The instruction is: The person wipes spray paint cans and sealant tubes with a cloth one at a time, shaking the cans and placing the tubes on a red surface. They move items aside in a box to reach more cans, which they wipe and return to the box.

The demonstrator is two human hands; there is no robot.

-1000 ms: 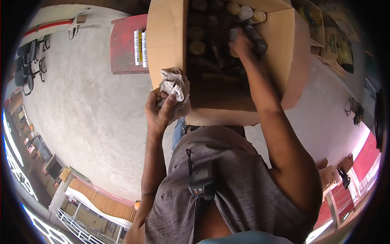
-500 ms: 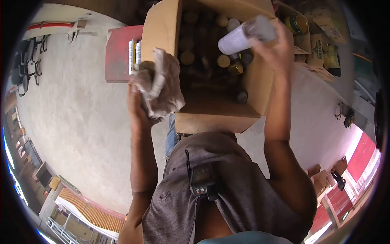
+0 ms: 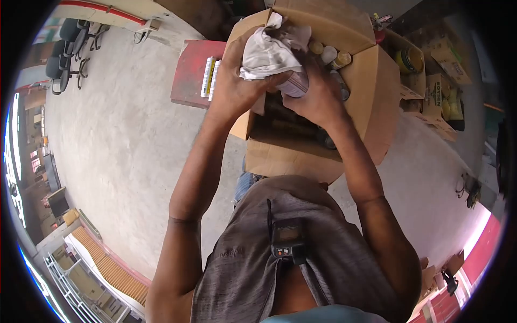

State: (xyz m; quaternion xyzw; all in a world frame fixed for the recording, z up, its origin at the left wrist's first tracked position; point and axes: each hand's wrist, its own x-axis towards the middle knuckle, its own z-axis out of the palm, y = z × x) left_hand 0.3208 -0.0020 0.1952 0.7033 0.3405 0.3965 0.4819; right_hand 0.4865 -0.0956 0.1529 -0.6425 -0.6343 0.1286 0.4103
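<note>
Above the open cardboard box [image 3: 377, 102], my left hand [image 3: 234, 86] is closed on a pale crumpled cloth [image 3: 269, 53]. The cloth lies against the top and side of a light purple can [image 3: 294, 84]. Closed around that can is my right hand [image 3: 319, 92], on its right side. Both hands are close together, and the cloth hides part of the can. Several cans and bottles stand inside the box, among them a yellow-topped one [image 3: 342, 59] near the right inner wall.
A red surface [image 3: 189, 75] with white tubes [image 3: 207, 77] on it lies left of the box. More cardboard boxes [image 3: 435, 91] with jars stand at the right. Black office chairs [image 3: 56, 64] are at the far left on the grey floor [image 3: 124, 134].
My two hands have come together over the box. The cloth now touches the can, which has moved left and down from the right side. The whole view has shifted.
</note>
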